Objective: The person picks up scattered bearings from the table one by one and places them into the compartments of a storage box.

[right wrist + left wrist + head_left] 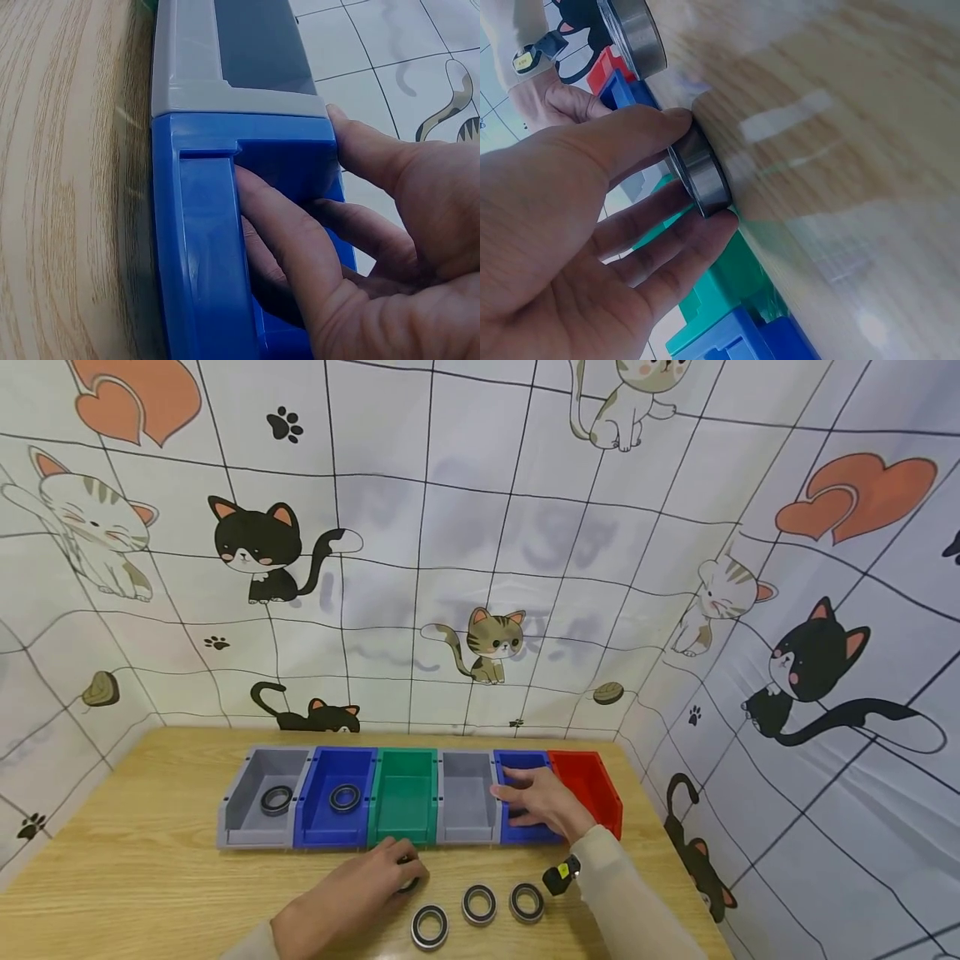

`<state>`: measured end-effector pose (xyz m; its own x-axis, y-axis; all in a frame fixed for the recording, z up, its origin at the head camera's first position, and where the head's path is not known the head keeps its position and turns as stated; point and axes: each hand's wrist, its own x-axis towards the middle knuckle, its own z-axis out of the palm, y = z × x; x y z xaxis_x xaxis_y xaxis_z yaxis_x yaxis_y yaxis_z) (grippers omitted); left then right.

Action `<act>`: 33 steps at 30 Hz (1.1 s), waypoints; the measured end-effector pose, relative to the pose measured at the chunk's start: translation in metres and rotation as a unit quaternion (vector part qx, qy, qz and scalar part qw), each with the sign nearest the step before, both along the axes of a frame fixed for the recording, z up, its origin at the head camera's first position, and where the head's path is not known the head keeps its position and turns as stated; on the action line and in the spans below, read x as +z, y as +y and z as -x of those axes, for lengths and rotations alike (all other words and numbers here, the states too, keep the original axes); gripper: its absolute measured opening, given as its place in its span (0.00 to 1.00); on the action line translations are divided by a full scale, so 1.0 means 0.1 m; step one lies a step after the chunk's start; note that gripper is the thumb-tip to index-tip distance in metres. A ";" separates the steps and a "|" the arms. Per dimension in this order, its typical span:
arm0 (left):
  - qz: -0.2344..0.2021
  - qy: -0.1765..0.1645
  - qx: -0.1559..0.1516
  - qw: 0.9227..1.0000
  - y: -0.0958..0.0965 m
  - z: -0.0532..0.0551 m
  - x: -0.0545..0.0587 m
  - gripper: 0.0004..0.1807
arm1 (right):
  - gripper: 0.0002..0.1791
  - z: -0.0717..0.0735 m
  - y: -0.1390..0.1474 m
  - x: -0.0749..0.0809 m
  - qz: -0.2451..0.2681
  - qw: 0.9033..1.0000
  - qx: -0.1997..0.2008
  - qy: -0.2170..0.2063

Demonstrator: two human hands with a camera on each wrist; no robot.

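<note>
metal bearing [703,171] in left hand [367,883], near bin edge [424,837]

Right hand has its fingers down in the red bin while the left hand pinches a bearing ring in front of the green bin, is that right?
No: the right wrist view shows the right hand with its fingers in the blue bin, not the red bin. The left hand does pinch a bearing ring in front of the green bin.
</note>
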<state>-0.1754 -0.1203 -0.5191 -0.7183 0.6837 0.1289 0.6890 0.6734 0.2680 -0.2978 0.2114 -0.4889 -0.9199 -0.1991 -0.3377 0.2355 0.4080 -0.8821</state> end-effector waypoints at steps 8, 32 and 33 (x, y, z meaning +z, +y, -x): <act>0.001 0.029 0.001 1.000 0.02 0.01 0.02 0.13 | 0.49 0.00 0.01 -0.01 0.007 1.000 0.006 0.005; -0.024 0.084 0.009 0.996 0.04 0.08 0.18 0.15 | 0.50 -0.01 0.01 -0.01 0.008 1.000 0.003 0.001; -0.026 0.087 0.009 0.996 0.03 0.09 0.19 0.16 | 0.50 -0.01 0.01 0.00 0.008 1.000 0.004 0.001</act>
